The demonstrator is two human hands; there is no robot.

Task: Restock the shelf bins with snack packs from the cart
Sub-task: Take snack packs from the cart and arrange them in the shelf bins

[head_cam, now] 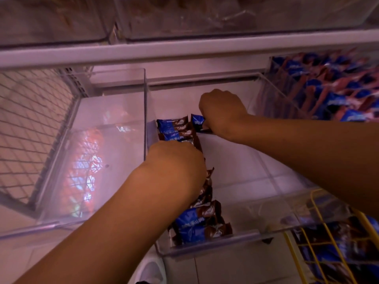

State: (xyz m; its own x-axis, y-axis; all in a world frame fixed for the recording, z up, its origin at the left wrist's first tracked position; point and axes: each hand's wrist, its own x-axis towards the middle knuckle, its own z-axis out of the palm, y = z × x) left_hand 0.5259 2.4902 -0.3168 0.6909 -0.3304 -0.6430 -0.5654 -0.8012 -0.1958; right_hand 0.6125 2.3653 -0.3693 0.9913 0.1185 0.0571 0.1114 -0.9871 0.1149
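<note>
Both hands work inside a clear plastic shelf bin [266,236] at the centre of the frame. A row of blue-and-brown snack packs [196,224] lines the left side of this bin, running from its front wall at the lower centre up toward the middle of the frame.

The left hand [176,162], entering from the lower left, rests on top of this row with its fingers curled down over the packs; the fingers themselves are hidden behind the back of the hand, so whether they grip a pack cannot be told. The right hand [222,111], entering from the right edge, is clenched around a single snack pack [198,122], held just beside the far end of the row.

A second clear bin [110,152] sits to the left of the centre bin, with red and blue colours showing through its walls. At the upper right, a neighbouring bin [276,93] holds a pile of similar blue packs [336,93]. A yellow wire cart [320,242] with more blue packs occupies the lower right corner. A wire mesh panel [30,130] fills the left edge.
</note>
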